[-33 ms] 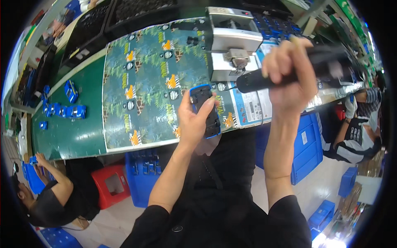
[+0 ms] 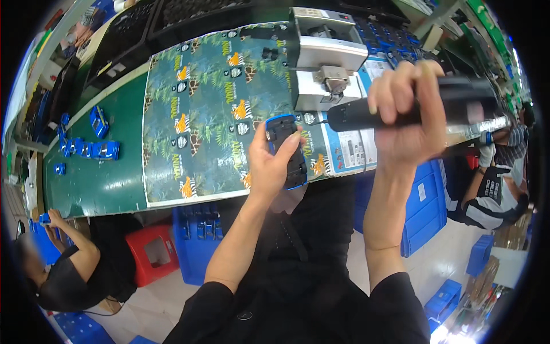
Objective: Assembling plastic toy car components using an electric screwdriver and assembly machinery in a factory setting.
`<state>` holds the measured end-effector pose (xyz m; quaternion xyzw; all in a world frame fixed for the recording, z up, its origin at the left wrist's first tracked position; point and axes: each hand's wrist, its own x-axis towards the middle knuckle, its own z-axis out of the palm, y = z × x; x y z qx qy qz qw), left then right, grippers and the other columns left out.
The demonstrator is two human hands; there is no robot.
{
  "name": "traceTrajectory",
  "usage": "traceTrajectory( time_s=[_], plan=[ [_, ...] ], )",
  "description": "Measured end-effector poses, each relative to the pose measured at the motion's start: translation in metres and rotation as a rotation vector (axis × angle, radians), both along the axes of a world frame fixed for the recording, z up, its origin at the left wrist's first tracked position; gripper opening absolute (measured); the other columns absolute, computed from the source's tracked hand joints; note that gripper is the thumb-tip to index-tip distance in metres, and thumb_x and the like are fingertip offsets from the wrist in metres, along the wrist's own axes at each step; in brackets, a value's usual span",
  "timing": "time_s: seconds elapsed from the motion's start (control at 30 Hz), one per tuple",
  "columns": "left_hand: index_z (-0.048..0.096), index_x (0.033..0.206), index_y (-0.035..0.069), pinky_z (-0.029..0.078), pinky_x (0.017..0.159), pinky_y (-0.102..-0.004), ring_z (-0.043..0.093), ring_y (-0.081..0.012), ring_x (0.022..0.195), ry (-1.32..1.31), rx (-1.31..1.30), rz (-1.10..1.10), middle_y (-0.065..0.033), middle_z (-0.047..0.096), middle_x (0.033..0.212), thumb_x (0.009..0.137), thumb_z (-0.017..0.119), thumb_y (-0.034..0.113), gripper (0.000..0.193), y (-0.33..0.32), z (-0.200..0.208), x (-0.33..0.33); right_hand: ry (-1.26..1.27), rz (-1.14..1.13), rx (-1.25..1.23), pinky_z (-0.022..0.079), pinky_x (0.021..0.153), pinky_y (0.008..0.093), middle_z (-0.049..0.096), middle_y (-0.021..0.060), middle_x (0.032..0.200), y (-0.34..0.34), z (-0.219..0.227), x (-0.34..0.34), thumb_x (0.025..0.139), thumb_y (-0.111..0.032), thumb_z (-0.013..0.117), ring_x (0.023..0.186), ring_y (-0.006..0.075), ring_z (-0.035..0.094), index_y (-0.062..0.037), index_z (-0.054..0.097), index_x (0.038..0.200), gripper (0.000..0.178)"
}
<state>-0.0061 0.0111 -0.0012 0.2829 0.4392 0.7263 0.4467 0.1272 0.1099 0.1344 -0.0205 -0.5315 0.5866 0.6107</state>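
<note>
My left hand (image 2: 267,171) is closed round a toy car (image 2: 293,150), thumb pressed across its black underside. A blue body edge shows around that underside, which faces up above the table's near edge. In my right hand (image 2: 408,112), the fingers wrap round a black electric screwdriver (image 2: 350,116), held almost level. Its thin bit points left toward the car and ends a little short of it, with a gap between them. Motion blurs the right hand and the rear of the tool.
A silver metal fixture machine (image 2: 329,57) stands behind the screwdriver. Several blue toy cars (image 2: 106,150) sit at the table's left. A patterned sheet (image 2: 212,126) covers the middle. Blue crates (image 2: 424,206) and a red stool (image 2: 152,255) stand below. People work at both sides.
My right hand and the screwdriver have dipped slightly toward me. The left hand keeps its hold on the toy car. The whole view has shifted a little.
</note>
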Motion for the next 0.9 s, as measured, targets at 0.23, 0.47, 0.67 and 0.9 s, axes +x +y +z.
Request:
traceTrajectory(
  time_s=[0.23, 0.47, 0.67, 0.9],
  plan=[
    [0.059, 0.112, 0.0, 0.056, 0.074, -0.0262, 0.068, -0.0126, 0.083, -0.041, 0.046, 0.012, -0.0086, 0.069, 0.097, 0.091, 0.07, 0.008, 0.025, -0.001, -0.005, 0.0, 0.021, -0.024, 0.101, 0.044, 0.056, 0.0324, 0.047, 0.0025, 0.067, -0.025, -0.017, -0.028, 0.099, -0.017, 0.05, 0.052, 0.0134, 0.046, -0.0062, 0.051, 0.097, 0.01],
    [0.059, 0.114, -0.001, 0.054, 0.075, -0.026, 0.066, -0.0109, 0.083, 0.007, 0.041, 0.02, -0.0067, 0.069, 0.093, 0.089, 0.071, 0.007, 0.029, 0.0, -0.001, 0.001, -0.05, -0.076, 0.071, 0.047, 0.056, 0.0328, 0.047, 0.0033, 0.065, -0.028, -0.029, -0.041, 0.096, -0.006, 0.054, 0.052, 0.0142, 0.048, -0.0071, 0.048, 0.094, 0.007],
    [0.058, 0.118, -0.001, 0.052, 0.077, -0.0257, 0.062, -0.0087, 0.087, 0.066, 0.084, 0.069, -0.0053, 0.068, 0.098, 0.087, 0.072, 0.004, 0.034, 0.0, -0.002, 0.0, -0.082, -0.081, 0.112, 0.047, 0.054, 0.0324, 0.045, 0.003, 0.061, -0.024, -0.036, -0.047, 0.093, -0.003, 0.059, 0.047, 0.0136, 0.046, -0.007, 0.047, 0.091, 0.012],
    [0.057, 0.124, 0.001, 0.054, 0.074, -0.0266, 0.065, -0.0121, 0.085, -0.181, 0.119, -0.063, -0.0071, 0.067, 0.098, 0.105, 0.045, 0.031, 0.038, -0.004, -0.001, -0.004, -0.081, -0.009, 0.121, 0.047, 0.055, 0.0272, 0.055, 0.0053, 0.067, -0.024, -0.033, -0.04, 0.087, -0.001, 0.069, 0.053, 0.0111, 0.052, -0.0068, 0.048, 0.091, 0.021]
  ],
)
